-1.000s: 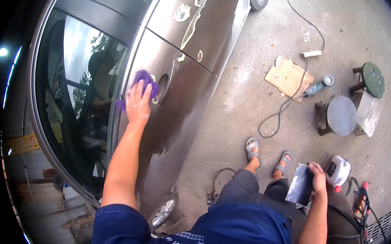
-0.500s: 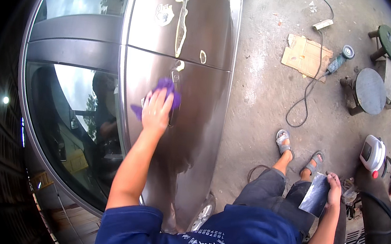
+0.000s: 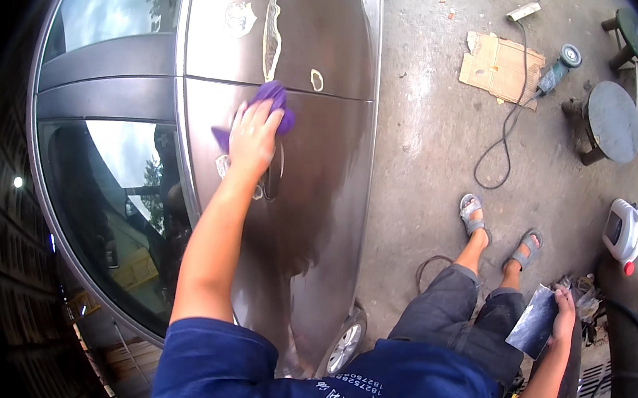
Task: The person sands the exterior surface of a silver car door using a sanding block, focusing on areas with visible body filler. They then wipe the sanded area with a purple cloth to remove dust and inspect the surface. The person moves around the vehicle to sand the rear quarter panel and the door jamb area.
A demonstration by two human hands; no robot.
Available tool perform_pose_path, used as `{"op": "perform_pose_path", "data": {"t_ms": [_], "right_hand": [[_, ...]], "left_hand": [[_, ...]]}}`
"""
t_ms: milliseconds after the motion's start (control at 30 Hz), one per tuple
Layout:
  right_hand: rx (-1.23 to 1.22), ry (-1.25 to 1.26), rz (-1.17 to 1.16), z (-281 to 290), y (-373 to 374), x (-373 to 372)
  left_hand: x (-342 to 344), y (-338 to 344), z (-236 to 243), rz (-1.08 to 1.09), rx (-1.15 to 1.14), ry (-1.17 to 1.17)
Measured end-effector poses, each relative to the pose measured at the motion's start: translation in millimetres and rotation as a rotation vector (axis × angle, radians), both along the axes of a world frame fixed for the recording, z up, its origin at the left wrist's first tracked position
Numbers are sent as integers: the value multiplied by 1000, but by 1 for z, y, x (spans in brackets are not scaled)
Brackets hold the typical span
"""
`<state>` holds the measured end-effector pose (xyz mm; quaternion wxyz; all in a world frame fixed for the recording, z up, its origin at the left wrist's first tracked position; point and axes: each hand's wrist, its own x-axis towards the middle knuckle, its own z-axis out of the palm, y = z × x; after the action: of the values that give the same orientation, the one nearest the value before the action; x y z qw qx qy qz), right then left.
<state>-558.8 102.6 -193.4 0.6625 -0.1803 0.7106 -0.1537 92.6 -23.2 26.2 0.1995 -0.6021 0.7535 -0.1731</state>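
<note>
- Wiping step: left hand (image 3: 253,136), fingers pressed together, flattens purple cloth (image 3: 273,99) on car door (image 3: 314,167).
- Right hand (image 3: 564,306) pinches metal scraper (image 3: 533,322); filler patches (image 3: 274,15) likely need wiping next.

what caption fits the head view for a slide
Left hand presses purple cloth on car door; right hand holds metal scraper.

One brown car (image 3: 315,160), one purple cloth (image 3: 276,100), two round stools (image 3: 613,120), one cardboard sheet (image 3: 500,64), one angle grinder (image 3: 558,67), two sandals (image 3: 473,214)
</note>
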Motion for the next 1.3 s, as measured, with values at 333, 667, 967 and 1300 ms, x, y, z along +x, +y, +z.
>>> {"op": "perform_pose_path", "data": {"t_ms": [333,667,967,1300], "right_hand": [[8,-98,100,-4,-5,22],[45,-96,76,-13,6,19],[83,-9,117,-15,6,25],[151,-67,3,-48,49,16]], "left_hand": [[-9,83,38,10,238,-152],[-27,178,24,122,256,-8],[-13,86,-94,-28,503,-367],[5,-1,-145,26,515,-479]]}}
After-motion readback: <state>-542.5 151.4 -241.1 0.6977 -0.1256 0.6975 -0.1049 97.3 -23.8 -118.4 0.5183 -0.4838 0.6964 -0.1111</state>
